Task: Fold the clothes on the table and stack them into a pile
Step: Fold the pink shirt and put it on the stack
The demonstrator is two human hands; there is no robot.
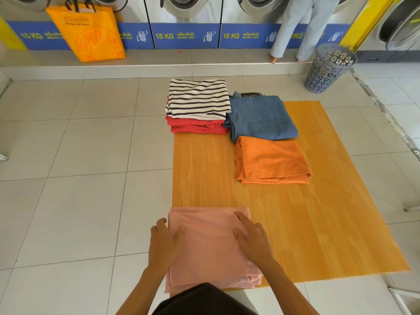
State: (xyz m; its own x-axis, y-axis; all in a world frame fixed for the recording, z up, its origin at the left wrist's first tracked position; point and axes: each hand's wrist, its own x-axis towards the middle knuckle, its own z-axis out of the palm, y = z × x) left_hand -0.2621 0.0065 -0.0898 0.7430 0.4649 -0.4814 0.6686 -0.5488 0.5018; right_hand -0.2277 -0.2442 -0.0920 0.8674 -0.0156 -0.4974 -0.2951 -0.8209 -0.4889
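A folded pink garment [209, 251] lies at the near left corner of the wooden table [318, 223]. My left hand [164, 242] holds its left edge, thumb on top and fingers curled over the side. My right hand [252, 239] lies flat on the right part of the garment, fingers straight. At the far left corner a striped shirt [197, 98] sits on a folded red garment [195, 126]. A folded blue garment [259, 117] lies to the right of that pile, with a folded orange garment [270, 160] in front of it.
A row of washing machines [184, 21] lines the back wall. An orange bag [88, 35] stands on the step at the left. A person's legs [295, 30] stand at a machine on the right, next to a grey laundry basket [329, 67]. Tiled floor surrounds the table.
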